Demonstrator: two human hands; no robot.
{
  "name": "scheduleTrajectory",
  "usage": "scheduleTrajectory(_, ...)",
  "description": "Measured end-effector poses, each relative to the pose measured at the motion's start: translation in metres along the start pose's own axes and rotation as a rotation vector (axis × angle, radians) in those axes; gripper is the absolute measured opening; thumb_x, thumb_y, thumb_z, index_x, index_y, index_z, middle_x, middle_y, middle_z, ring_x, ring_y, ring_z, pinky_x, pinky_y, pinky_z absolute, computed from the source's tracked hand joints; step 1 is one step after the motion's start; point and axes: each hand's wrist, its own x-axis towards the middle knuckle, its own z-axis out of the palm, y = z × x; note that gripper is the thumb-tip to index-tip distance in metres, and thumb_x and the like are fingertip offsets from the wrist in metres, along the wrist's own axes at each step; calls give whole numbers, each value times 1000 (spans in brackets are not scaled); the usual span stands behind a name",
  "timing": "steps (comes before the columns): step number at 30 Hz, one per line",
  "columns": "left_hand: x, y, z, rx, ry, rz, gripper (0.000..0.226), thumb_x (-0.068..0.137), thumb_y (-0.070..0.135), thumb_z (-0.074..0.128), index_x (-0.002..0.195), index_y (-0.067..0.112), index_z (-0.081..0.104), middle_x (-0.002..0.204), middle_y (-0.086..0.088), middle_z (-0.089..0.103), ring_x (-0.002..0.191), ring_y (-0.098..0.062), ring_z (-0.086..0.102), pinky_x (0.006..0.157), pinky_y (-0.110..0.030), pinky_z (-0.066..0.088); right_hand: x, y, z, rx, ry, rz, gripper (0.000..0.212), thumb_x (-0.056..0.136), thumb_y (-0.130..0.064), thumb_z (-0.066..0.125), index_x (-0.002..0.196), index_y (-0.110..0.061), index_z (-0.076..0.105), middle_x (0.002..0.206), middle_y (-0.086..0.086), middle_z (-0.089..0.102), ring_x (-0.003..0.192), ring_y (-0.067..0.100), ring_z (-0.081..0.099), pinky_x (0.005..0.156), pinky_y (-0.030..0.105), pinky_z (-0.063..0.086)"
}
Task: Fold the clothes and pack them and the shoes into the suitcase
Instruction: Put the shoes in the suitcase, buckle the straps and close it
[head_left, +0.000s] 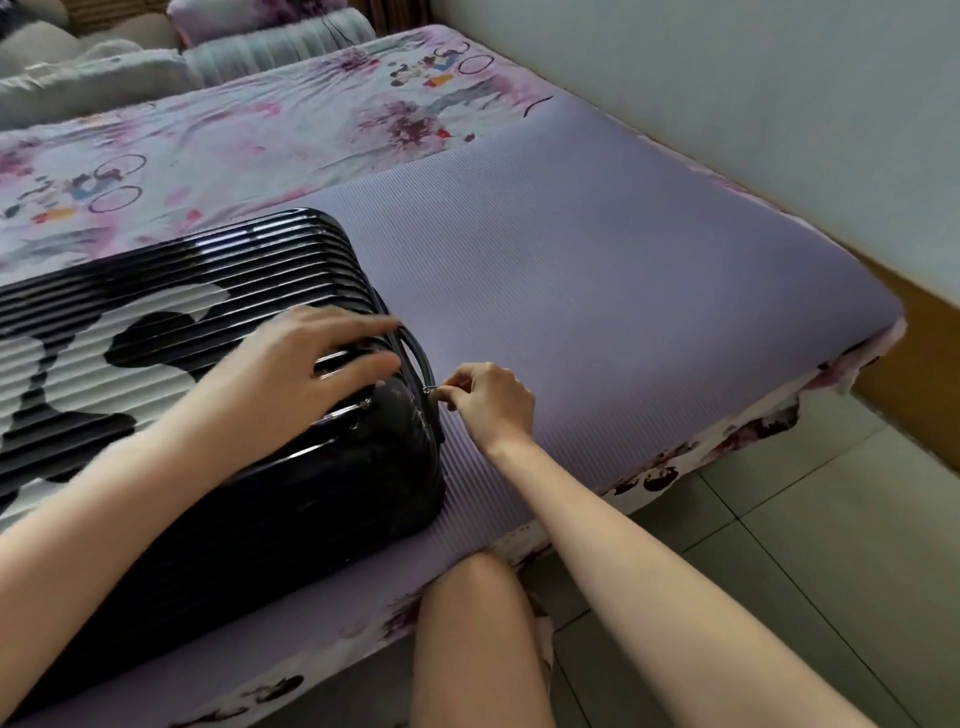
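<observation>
Purple-flowered sheeting covers the bed (208, 140), with grey bedding (104, 67) bunched at its far end against the wall. A lilac foam mat (597, 291) with fine ribs lies over the near part of the bed, and its right edge folds down over the side of the mattress. Pale floor tiles (805, 545) show beside the bed.

On the left part of the mat lies the suitcase (156, 332), flat on 1 broad side. It is a glossy black hard shell with rounded corners and raised ribs running along its length. White patches cross the ribs; whether they are print or reflection cannot be told. Its lid is down, so anything inside is hidden. The long axis runs from the left edge of the view toward the middle of the mat, and the end bearing the arched carry handle (415, 353) points right.

The left hand (306, 358), somewhat blurred, rests on the upper shell near that end with its fingers spread and nearly straight, holding nothing. The right hand (493, 400) is just beside the same end, fingers curled, thumb and forefinger pinching the small metal zipper pull (430, 389) at the seam below the handle.
</observation>
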Motion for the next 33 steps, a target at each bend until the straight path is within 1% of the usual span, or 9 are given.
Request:
scheduleTrajectory(4,44,-27,-15,-42,141,-13,30,89,24,62,118,28,63,117,9,61,108,-2,52,96,-6,29,20,-2,2,-15,-41,-14,23,83,-45,65,88,-25,74,84,-7,72,86,13,65,86,34,48)
scheduleTrajectory(6,70,-49,-19,-8,106,-30,33,88,21,63,120,25,63,127,1,57,118,-11,50,104,-14,27,30,-4,2,-18,-56,-9,24,82,-47,66,87,-24,74,82,-7,72,85,12,64,87,33,46)
scheduleTrajectory(9,104,-81,-23,22,38,-129,42,88,30,62,129,29,55,143,-4,43,131,-20,40,112,-31,24,39,-8,2,-69,-62,-10,26,80,-49,67,84,-25,74,81,-8,72,88,13,61,86,28,40)
scheduleTrajectory(14,141,-122,-32,51,-68,-297,65,86,45,58,144,30,34,154,-8,23,142,-23,20,115,-38,15,49,-16,-2,-128,-93,21,22,76,-51,68,85,-32,74,68,-15,55,91,13,51,75,25,37)
scheduleTrajectory(20,151,-141,-37,3,-205,-427,84,73,69,58,143,30,33,144,-5,39,134,-28,33,114,-44,21,55,-24,-8,-128,-192,78,16,78,-47,69,85,-33,74,63,-18,48,84,13,52,73,26,37)
scheduleTrajectory(22,150,-140,-40,-9,-200,-432,77,77,63,61,142,31,34,142,-4,40,134,-28,33,114,-45,21,61,-26,-15,-104,-314,81,16,79,-43,70,90,-32,74,70,-20,53,88,10,50,81,27,41)
scheduleTrajectory(26,149,-135,-47,-76,-198,-426,79,71,69,57,139,35,38,139,0,43,132,-23,35,113,-44,22,91,-31,-43,-93,-664,85,45,86,-26,67,129,-34,56,120,-9,59,117,8,45,104,27,35)
scheduleTrajectory(30,151,-134,-50,-109,-189,-460,80,66,74,46,137,37,41,139,5,44,131,-20,35,112,-40,21,159,-45,-51,48,-628,37,46,90,-5,54,131,-27,56,133,-3,57,125,17,49,103,20,33)
scheduleTrajectory(33,151,-131,-50,-146,-154,-496,68,74,65,54,135,39,41,138,10,43,131,-18,33,112,-37,17,220,-71,-28,182,-760,47,46,93,-5,47,132,-28,55,138,-9,52,126,26,50,108,37,38)
